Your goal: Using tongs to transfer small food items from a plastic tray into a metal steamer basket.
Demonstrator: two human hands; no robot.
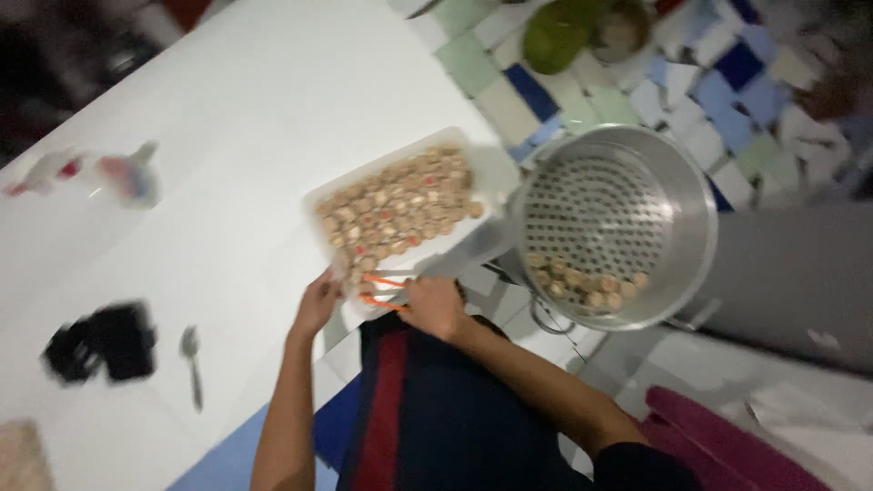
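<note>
We took the white tray [496, 168] as our landmark; it lay on the white counter [227, 118], filled with small round tan pieces, some with red tops [400, 205]. At the tray's near edge our left hand [316, 305] pressed on the rim, fingers curled narrow, probably to steady it against sliding. Just right of that, our right hand [435, 307] was closed around orange-handled tongs [382, 289], whose tips pointed into the tray's near corner where pieces lay within easy reach. Right of the tray, just beside it and off the counter's edge, stood a metal steamer pot [691, 195] with a perforated plate; a small cluster of the same pieces [587, 286] sat at its near side, the part closest to the tray. Well left of the tray on the counter lay a spoon [191, 359] and a black object [100, 344], too blurred to identify. Beyond the tray, on the tiled floor, sat something green [555, 36].
</note>
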